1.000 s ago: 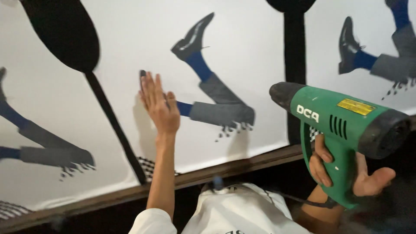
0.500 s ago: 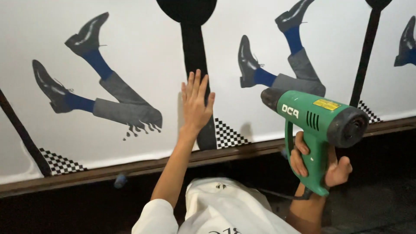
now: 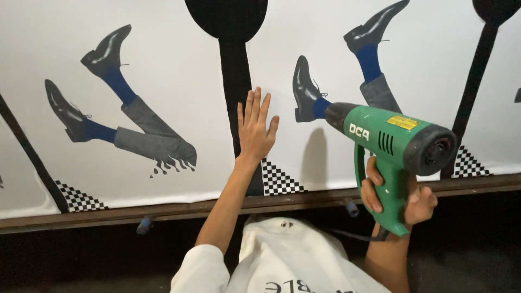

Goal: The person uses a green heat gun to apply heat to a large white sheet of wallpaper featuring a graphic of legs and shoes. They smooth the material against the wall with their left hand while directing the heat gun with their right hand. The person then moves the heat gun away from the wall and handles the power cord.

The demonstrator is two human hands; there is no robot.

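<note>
Green heat gun (image 3: pixel 399 144), one; two hands.

wooden rail (image 3: pixel 163 209) under panel | blue plugs (image 3: pixel 144 225) | white shirt (image 3: pixel 293 260)

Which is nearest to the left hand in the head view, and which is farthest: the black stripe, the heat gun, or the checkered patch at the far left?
1. black stripe: under the left hand, touching it.
2. heat gun: to the right, held in the right hand.
3. checkered patch: far left, low on the wall.
</note>
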